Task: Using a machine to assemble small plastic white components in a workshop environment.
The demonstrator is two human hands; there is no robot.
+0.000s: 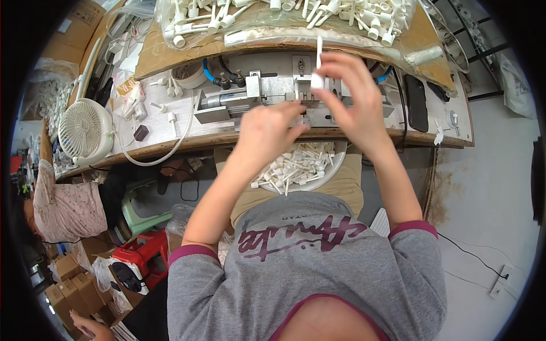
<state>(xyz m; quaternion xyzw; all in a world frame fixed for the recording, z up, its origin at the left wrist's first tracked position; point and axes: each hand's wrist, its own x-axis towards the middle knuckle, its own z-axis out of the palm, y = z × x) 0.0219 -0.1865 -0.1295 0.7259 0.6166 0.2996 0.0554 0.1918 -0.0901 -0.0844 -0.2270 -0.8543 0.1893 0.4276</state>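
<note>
My right hand (352, 94) pinches a small white plastic pump part with a thin tube (318, 65), upright over the metal press fixture (296, 94) on the bench. My left hand (267, 131) hovers just in front of the fixture, fingers curled, and I cannot tell whether it holds anything. A white bowl (335, 165) full of several white pump parts sits on my lap below both hands. Beyond the fixture a clear bag (284, 17) of the same white parts lies on cardboard.
A small white fan (85, 131) stands at the bench's left end. A black phone (416, 102) lies at the right. White hose (165, 153) loops off the front edge. Another person sits at far left (62, 199); boxes and a red tool (136, 261) lie on the floor.
</note>
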